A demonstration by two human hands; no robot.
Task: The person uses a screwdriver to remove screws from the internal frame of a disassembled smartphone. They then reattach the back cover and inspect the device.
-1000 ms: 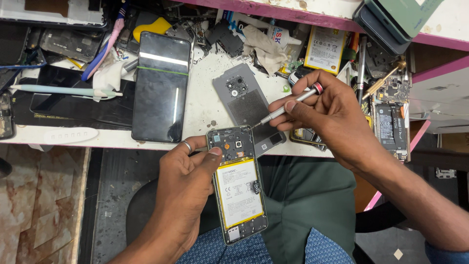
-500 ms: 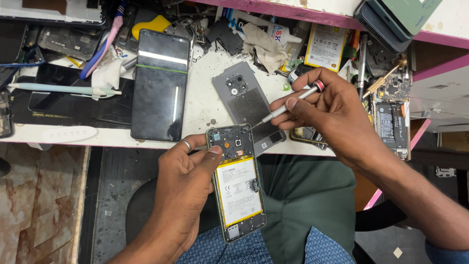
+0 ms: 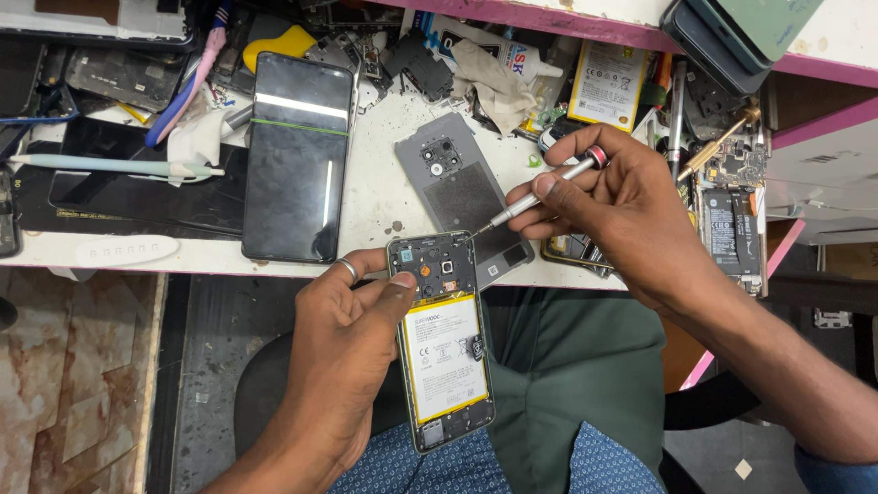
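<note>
Yellow-labelled and bare to view, the battery (image 3: 445, 357) fills the lower part of the opened phone (image 3: 442, 340) we grip in our left hand (image 3: 343, 352), fingers wrapped behind its left edge and thumb pressed on the top corner of the board. The phone hangs over our lap, its far end just at the near edge of the workbench (image 3: 380, 197). Our right hand (image 3: 622, 215) pinches a slim screwdriver (image 3: 540, 194) between thumb and fingertips, its tip poised just beyond the phone's far right corner, above the grey back cover (image 3: 462, 197) lying on the bench.

We judge the main risk to be a slip: the phone is braced only by one hand in mid-air, so a pushed tip could skate off a screw and score the board or puncture the battery. A loosened screw could also drop into our lap or onto the floor.

The bench is white, stained and crowded: a dark phone (image 3: 297, 155) lies face up to the left, spare batteries, a rag and parts sit farther off. Marbled floor tile (image 3: 73, 366) shows at near left.
</note>
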